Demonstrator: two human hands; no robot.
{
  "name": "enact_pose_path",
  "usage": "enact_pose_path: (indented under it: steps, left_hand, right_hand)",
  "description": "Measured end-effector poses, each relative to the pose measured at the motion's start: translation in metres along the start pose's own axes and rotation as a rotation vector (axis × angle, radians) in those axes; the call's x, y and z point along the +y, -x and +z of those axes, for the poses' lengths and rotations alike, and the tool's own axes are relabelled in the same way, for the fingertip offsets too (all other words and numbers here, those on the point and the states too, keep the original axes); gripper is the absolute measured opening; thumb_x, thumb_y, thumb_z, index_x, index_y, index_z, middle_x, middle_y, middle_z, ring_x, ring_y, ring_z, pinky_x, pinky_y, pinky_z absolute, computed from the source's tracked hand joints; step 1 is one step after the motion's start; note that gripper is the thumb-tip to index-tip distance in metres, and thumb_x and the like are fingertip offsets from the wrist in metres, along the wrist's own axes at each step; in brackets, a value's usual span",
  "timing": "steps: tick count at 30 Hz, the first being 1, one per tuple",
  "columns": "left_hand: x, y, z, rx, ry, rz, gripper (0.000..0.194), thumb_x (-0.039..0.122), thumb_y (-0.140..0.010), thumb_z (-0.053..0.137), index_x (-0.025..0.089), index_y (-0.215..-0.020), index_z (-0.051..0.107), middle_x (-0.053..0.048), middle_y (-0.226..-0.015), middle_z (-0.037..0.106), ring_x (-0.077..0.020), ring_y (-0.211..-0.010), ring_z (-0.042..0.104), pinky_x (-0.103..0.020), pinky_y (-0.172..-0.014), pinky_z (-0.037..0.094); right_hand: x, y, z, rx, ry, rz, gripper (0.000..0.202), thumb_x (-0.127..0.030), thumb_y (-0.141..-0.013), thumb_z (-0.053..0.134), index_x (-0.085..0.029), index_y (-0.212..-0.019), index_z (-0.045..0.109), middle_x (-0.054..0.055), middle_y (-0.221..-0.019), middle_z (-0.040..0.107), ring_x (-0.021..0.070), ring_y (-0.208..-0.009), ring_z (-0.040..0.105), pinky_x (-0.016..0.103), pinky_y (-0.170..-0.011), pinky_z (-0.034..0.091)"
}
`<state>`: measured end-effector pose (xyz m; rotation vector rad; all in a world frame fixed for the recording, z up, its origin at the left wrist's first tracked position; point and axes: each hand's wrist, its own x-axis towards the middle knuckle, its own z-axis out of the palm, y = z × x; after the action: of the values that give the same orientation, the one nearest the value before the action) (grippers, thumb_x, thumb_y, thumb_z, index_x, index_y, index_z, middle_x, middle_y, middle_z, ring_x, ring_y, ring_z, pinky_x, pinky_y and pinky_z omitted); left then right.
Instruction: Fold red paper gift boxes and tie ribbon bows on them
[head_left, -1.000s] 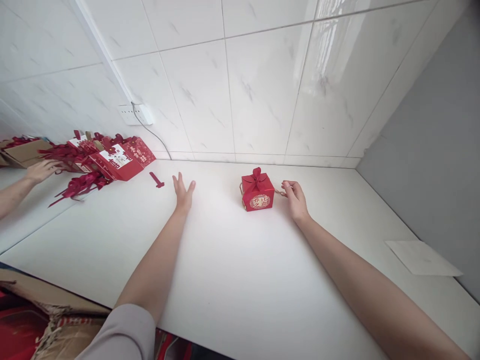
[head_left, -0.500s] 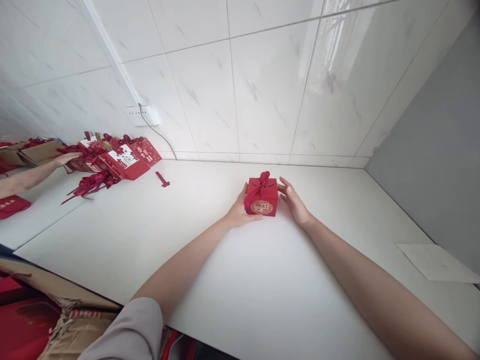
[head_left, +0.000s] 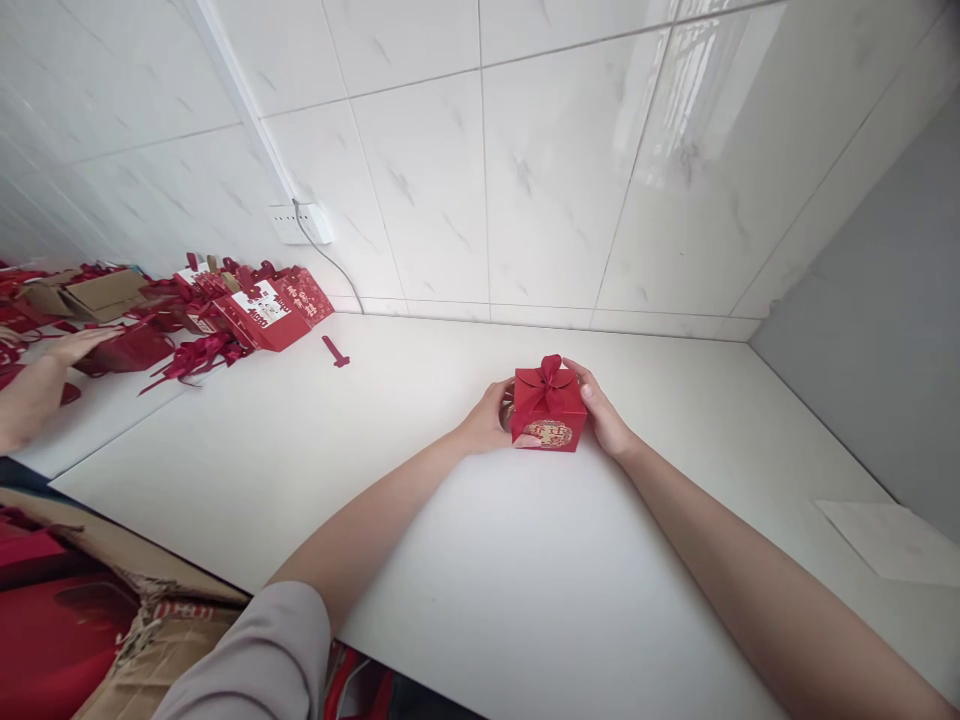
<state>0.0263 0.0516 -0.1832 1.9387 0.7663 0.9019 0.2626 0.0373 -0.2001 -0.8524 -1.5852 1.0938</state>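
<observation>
A small red gift box (head_left: 559, 433) with a gold round emblem on its front stands upright on the white table (head_left: 480, 560). A dark red ribbon bow (head_left: 550, 376) is tied on its top. My left hand (head_left: 489, 420) grips the box's left side, its thumb along the lower front edge. On the other side my right hand (head_left: 601, 410) has its fingers round the upper right side and back of the box, partly hidden behind it.
At the left lie red bags (head_left: 277, 312), ribbons (head_left: 199, 358) and an open cardboard box (head_left: 105, 292), near another person's hand (head_left: 82, 343). A red strip (head_left: 335, 352) lies mid-left, a white sheet (head_left: 892, 538) at the right. The tiled wall (head_left: 555, 180) closes the back.
My right hand has closed onto the box, which has turned slightly so its right side shows. At the left, the other person's hand has moved and now touches a red box.
</observation>
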Motion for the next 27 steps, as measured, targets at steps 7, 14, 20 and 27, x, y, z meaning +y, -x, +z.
enact_pose_path:
  steps: [7,14,20,27]
  left_hand:
    - [0.0,0.0,0.001,0.025,-0.046,-0.012,0.108,0.037,-0.054,0.092,0.022,-0.145,0.036,-0.019,-0.143,0.044,-0.0363,-0.128,0.05,-0.052,-0.102,0.048]
    - [0.0,-0.005,0.002,0.17,0.084,-0.038,0.084,0.041,-0.067,0.084,0.016,-0.135,0.043,-0.019,-0.136,0.054,-0.0319,-0.119,0.059,-0.048,-0.098,0.051]
    - [0.014,-0.003,0.001,0.072,0.028,-0.002,0.083,0.037,-0.064,0.086,0.018,-0.135,0.048,-0.017,-0.135,0.057,-0.0323,-0.119,0.06,-0.047,-0.097,0.052]
    - [0.025,0.001,0.003,0.046,-0.015,0.025,0.075,0.042,-0.073,0.079,0.021,-0.138,0.048,-0.014,-0.134,0.059,-0.0307,-0.119,0.06,-0.046,-0.098,0.051]
  right_hand:
    - [-0.003,0.0,-0.001,-0.012,-0.1,-0.017,0.068,-0.066,-0.091,0.044,-0.037,-0.15,0.027,0.005,-0.153,0.038,0.0301,-0.141,0.037,0.052,-0.115,0.031]
    - [-0.005,-0.002,0.001,-0.1,-0.154,0.029,0.09,-0.061,-0.082,0.065,-0.035,-0.154,0.016,0.008,-0.161,0.026,0.0301,-0.145,0.031,0.052,-0.118,0.027]
    - [-0.011,-0.002,0.003,-0.086,-0.173,0.094,0.093,-0.054,-0.078,0.072,-0.033,-0.152,0.02,0.01,-0.157,0.033,0.0319,-0.142,0.036,0.054,-0.115,0.033]
    - [-0.011,-0.002,0.005,-0.071,-0.152,0.082,0.081,-0.051,-0.084,0.067,-0.033,-0.151,0.025,0.01,-0.151,0.042,0.0313,-0.137,0.043,0.053,-0.112,0.039]
